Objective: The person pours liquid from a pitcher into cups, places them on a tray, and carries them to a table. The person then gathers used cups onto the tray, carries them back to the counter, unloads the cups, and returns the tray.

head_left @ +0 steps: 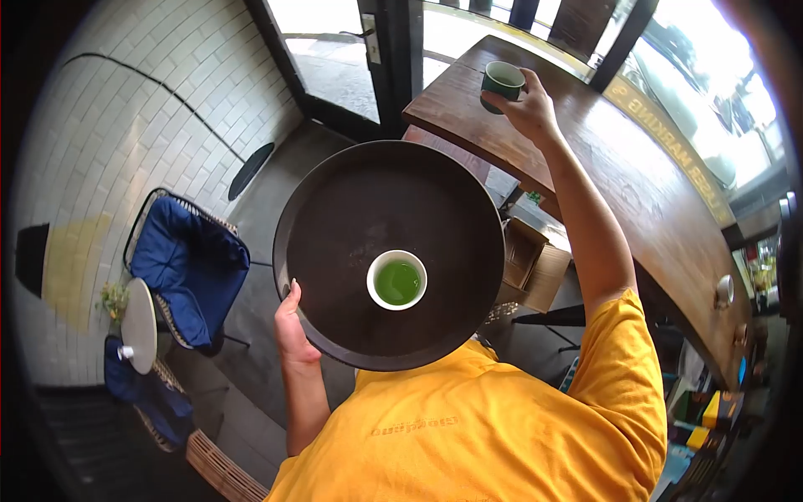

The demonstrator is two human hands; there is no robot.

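My left hand (294,331) grips the edge of a round dark serving tray (360,201), thumb over the rim and the other fingers hidden beneath. On the tray, a little below its middle, stands a white-rimmed cup (397,281) with bright green liquid in it. Stretched out to the upper right, my right hand (535,109) has its thumb and fingers around a dark green cup (502,82) with a pale inside. That cup overlaps the far end of a long wooden counter (585,125) in this view.
Beneath the counter is an open cardboard box (535,272). A blue-cushioned chair (188,268) and a small round white table (140,326) stand to the left. Another cup (724,290) sits farther along the counter. A glass door (330,63) and windows lie ahead.
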